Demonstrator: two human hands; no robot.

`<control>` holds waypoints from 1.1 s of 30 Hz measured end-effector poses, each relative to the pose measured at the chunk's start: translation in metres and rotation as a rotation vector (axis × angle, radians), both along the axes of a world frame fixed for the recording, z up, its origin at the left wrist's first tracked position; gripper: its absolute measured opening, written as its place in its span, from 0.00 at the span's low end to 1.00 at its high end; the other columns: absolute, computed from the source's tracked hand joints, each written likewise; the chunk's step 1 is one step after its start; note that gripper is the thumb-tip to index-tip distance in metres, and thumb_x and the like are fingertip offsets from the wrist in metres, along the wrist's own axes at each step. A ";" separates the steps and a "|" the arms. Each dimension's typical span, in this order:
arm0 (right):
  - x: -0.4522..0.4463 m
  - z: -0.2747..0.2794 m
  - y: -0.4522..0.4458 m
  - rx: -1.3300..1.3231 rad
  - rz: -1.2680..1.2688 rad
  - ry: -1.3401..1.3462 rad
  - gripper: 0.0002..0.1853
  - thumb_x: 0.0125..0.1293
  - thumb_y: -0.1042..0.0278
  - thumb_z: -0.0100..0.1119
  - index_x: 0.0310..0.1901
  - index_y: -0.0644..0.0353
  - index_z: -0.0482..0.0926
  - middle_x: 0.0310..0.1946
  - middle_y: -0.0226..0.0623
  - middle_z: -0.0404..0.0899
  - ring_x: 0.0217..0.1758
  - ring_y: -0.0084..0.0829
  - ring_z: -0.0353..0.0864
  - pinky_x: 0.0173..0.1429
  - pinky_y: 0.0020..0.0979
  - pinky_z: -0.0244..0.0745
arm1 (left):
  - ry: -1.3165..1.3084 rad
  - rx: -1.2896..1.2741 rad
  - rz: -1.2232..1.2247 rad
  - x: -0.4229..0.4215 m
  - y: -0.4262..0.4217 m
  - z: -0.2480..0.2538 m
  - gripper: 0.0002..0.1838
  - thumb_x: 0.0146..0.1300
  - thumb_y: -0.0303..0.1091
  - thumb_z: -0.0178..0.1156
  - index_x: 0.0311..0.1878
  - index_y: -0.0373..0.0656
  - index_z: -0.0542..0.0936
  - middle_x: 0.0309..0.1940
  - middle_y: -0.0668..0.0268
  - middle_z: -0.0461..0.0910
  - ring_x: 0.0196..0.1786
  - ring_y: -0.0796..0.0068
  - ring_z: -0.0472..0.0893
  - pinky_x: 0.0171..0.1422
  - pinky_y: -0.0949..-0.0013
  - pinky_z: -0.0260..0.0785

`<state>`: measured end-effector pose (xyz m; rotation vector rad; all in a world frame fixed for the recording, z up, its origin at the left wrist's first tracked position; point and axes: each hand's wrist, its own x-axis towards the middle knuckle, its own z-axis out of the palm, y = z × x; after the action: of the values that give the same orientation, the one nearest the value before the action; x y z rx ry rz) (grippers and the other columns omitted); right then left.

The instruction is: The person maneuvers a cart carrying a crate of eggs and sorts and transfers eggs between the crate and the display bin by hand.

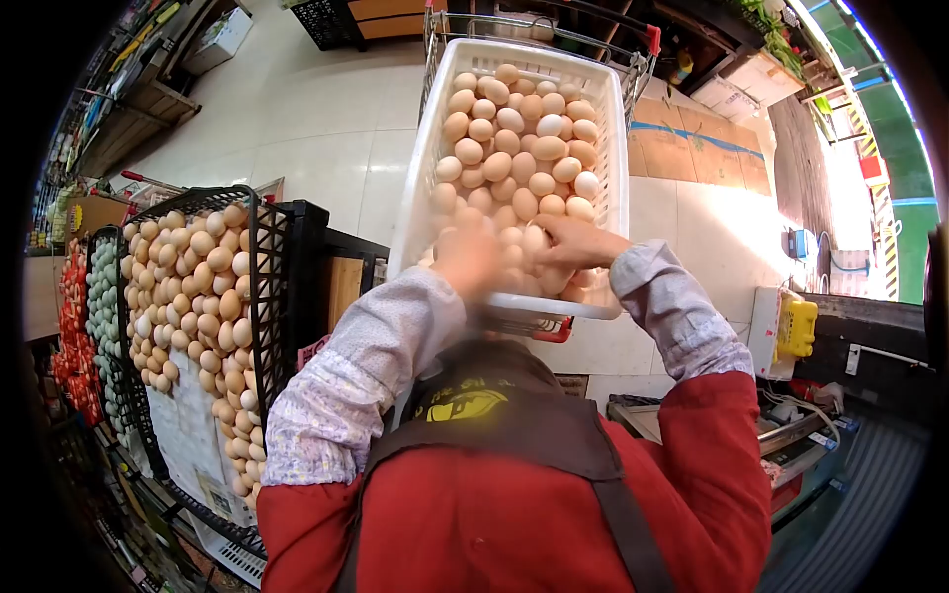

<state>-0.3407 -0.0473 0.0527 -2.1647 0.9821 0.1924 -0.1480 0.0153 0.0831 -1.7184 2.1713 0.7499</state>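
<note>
Brown and pale eggs (502, 166) fill a white plastic basket (624, 138) in front of me, which rests on a metal cart (638, 61). Over the near left part of the basket is my left hand (468, 255), smeared by motion; its fingers and anything in them cannot be made out. My right hand (581, 243) reaches in over the near right side, fingers curled down around an egg (535, 240). More eggs lie beneath both hands, partly hidden by them.
On my left stands a black crate (259, 296) with many brown eggs (203, 277) and a bare pale liner (193, 420). Beyond it are greenish eggs (104, 326) and red packages (74, 336). Flattened cardboard (692, 148) lies on the floor at right, near a yellow object (797, 326).
</note>
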 end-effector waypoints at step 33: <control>-0.018 -0.036 -0.035 -0.239 0.289 0.332 0.11 0.49 0.64 0.62 0.33 0.60 0.81 0.29 0.47 0.80 0.35 0.46 0.80 0.38 0.39 0.75 | -0.100 0.220 0.061 -0.024 -0.004 0.032 0.16 0.56 0.47 0.58 0.47 0.61 0.84 0.46 0.65 0.82 0.50 0.64 0.81 0.55 0.62 0.71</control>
<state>-0.3589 -0.0820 0.0172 -2.5459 0.9008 0.6168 -0.1724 0.0110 0.1155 -1.6773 1.9012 0.8635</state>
